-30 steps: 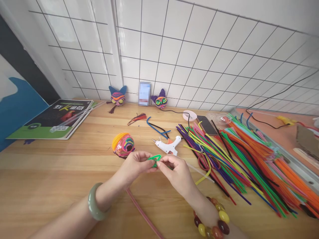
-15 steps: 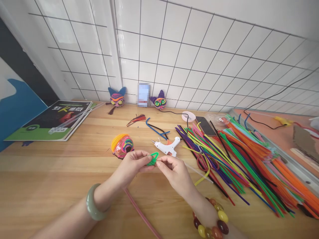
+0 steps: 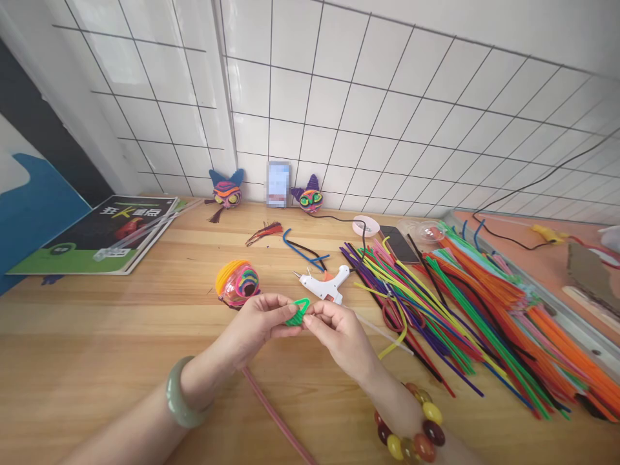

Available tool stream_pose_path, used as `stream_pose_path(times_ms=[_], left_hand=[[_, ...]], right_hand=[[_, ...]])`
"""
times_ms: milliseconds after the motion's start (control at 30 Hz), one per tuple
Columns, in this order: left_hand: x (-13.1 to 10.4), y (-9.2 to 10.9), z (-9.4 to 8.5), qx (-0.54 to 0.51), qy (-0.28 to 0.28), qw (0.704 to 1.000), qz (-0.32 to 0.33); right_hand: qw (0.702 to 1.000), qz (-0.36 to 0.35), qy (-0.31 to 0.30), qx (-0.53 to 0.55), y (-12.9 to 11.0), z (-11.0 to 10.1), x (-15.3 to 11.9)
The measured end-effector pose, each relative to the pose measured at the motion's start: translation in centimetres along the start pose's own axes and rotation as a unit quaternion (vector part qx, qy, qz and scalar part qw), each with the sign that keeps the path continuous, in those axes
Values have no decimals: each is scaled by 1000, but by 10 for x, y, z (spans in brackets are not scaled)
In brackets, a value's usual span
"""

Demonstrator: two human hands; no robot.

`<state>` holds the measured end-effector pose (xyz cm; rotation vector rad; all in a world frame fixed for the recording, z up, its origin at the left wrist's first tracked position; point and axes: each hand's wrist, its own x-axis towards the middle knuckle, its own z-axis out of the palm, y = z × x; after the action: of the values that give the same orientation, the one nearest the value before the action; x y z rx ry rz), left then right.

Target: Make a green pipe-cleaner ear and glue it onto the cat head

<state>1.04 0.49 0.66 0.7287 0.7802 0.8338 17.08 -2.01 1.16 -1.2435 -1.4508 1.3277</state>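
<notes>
A small green triangular piece (image 3: 299, 312), wound from pipe cleaner, is pinched by my left hand (image 3: 263, 323), thumb on its near face. The fingertips of my right hand (image 3: 336, 329) are pressed together at the piece's right edge. Just behind my left hand lies a clear ball (image 3: 238, 283) partly wrapped in yellow, pink and multicoloured strands. A white glue gun (image 3: 325, 285) rests on the table beyond my right hand, its nozzle pointing left.
Many coloured pipe cleaners (image 3: 465, 316) spread across the right side. Two eared, cat-like heads (image 3: 227, 192) and a blurred screen (image 3: 278, 185) stand by the wall. A phone (image 3: 398, 244), a pink bowl (image 3: 365, 226) and a book (image 3: 111, 236) lie around the table.
Both hands stay nearly in place around the green piece. The piece is tilted very slightly differently, and the view has shifted a little.
</notes>
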Motion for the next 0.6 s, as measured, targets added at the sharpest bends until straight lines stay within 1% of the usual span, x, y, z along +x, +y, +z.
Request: stream_pose_path(times_ms=[133, 367, 433, 500, 600], left_hand=[[0, 1, 0, 1, 1, 1000, -8], [-1, 4, 1, 1, -8, 1000, -8], [-1, 6, 0, 39, -11, 999, -11], [0, 7, -2, 101, -10, 995, -15], [2, 8, -6, 162, -3, 987, 2]], right_hand=[[1000, 2, 0, 7, 0, 0, 0], [997, 56, -21, 55, -1, 2, -1], [997, 54, -20, 58, -1, 2, -1], [997, 53, -18, 59, -2, 1, -1], [996, 55, -22, 59, -1, 0, -1]])
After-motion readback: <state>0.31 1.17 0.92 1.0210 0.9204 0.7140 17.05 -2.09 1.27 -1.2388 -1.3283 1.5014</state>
